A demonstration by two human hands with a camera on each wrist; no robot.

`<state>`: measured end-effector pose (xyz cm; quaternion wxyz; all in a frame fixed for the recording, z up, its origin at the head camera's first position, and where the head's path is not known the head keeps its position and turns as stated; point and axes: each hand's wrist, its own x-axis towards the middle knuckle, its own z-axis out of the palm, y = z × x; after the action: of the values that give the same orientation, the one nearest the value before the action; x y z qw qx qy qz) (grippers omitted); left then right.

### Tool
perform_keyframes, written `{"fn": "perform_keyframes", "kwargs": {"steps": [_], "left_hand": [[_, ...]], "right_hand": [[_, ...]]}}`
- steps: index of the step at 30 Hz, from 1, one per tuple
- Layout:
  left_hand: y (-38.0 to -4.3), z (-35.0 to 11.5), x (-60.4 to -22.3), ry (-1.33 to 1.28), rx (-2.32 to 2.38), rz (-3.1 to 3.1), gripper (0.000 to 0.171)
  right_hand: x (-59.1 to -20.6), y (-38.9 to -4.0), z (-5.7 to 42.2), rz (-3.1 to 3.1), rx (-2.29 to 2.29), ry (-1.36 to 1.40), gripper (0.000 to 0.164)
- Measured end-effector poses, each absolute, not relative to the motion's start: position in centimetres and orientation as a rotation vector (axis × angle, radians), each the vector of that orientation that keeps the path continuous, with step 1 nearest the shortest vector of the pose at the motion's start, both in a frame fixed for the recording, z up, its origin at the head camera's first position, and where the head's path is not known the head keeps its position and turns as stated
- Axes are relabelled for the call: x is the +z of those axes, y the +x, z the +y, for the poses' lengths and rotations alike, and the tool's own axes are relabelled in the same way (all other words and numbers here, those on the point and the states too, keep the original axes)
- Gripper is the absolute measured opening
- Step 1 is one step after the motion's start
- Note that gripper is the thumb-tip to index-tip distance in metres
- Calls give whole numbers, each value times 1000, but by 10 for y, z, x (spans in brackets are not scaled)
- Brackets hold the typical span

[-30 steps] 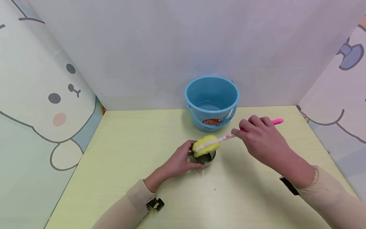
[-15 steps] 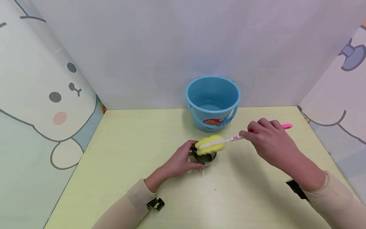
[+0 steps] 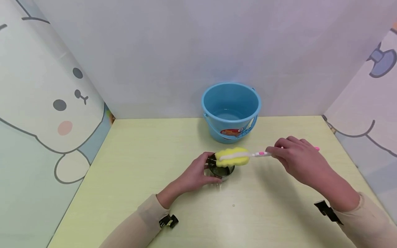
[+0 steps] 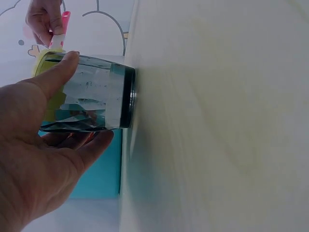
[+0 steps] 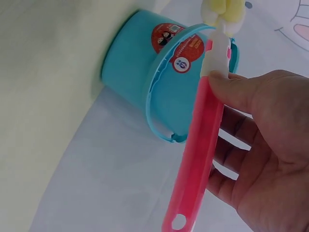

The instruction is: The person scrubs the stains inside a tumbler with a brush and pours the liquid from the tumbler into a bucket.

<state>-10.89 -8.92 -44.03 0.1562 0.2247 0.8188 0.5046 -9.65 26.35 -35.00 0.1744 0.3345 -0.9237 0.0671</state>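
Note:
A clear drinking glass [image 4: 89,94] stands upright on the table, and my left hand [image 3: 193,174] grips it round the side, thumb toward me. My right hand [image 3: 302,163] holds a sponge bottle brush by its pink handle [image 5: 197,150], thumb near the white neck. The brush's yellow and white sponge head [image 3: 234,157] lies nearly level over the mouth of the glass, covering part of the opening. From the head view I cannot tell whether the sponge touches the rim.
Behind the glass a blue bucket [image 3: 231,129] stands against the back wall, its handle hanging down in front. Some water seems to lie in the bottom. The pale wooden table [image 3: 149,144] has patterned walls [image 3: 37,103] at its sides.
My right hand has moved right and slightly toward me, drawing the brush along. The sponge head has shifted right over the glass and lies flatter. My left hand and the glass have stayed put.

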Motion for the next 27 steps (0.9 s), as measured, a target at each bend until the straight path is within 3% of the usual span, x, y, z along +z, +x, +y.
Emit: {"fn": "perform_keyframes", "kwargs": {"steps": [27], "left_hand": [[-110,-89,-443,651,1457,2350,85]], "right_hand": [[-364,-88,283,-2790,280,846,40]]}}
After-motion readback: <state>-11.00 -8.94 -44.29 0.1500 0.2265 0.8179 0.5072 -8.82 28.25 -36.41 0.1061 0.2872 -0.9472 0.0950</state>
